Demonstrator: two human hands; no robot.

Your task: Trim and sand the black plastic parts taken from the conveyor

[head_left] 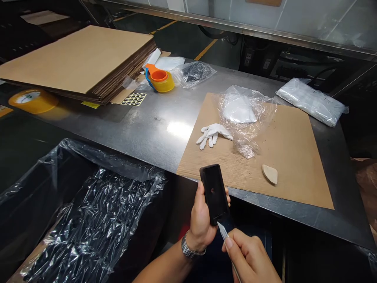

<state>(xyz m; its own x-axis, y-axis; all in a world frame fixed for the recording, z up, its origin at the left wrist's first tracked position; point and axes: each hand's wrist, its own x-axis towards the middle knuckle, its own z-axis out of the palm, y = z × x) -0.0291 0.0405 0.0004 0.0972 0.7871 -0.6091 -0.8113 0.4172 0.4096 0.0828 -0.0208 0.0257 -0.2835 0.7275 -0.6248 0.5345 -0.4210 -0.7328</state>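
My left hand (201, 220) is wrapped round a black rectangular case (215, 194) with a hollow inside, held upright and tilted near the table's front edge. A small reddish spot shows inside it. My right hand (249, 251) grips a slim craft knife (223, 231), its pointed blade at the lower edge of the case; whether the tip touches cannot be made out. Beyond the hands, a white glove (213, 133) and a tan wedge-shaped pad (270, 174) lie on a flat cardboard sheet (297, 157).
Crumpled clear plastic (250, 137) lies on the cardboard. Stacked cardboard sheets (79, 59), a tape dispenser (160, 78), a yellow tape roll (35, 100) and round black stickers (134, 99) are at the left. A wrapped packet (312, 100) sits back right; a plastic-lined bin (67, 149) stands front left.
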